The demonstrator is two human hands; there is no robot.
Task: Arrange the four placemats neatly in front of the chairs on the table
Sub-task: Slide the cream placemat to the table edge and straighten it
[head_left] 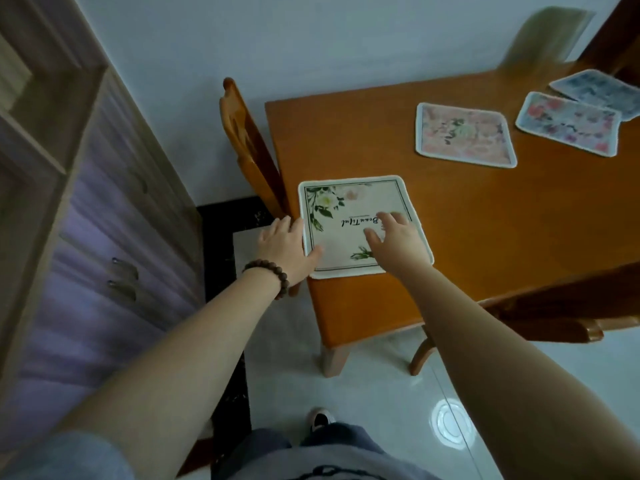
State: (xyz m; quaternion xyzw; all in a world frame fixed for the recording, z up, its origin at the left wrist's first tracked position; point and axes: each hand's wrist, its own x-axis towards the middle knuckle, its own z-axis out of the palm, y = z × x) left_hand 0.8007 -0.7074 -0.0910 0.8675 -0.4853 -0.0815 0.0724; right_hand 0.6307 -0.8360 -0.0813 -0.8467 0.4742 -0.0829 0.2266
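A cream placemat [360, 209] with green leaves and black script lies flat near the left edge of the wooden table [467, 216], in front of a wooden chair [249, 147]. My left hand [285, 249], with a bead bracelet at the wrist, rests its fingers on the mat's left edge. My right hand [394, 242] lies spread on the mat's near right part. A pink floral placemat [464, 135] lies farther back. A blue-and-red floral placemat [568, 123] overlaps a bluish placemat [599, 88] at the far right.
A tall wooden cabinet [69, 202] stands on the left, close to the chair. Another wooden chair [561, 320] is tucked under the table's near side. A pale chair back [543, 36] shows behind the table. The floor is glossy tile, with my shoe [322, 419] below.
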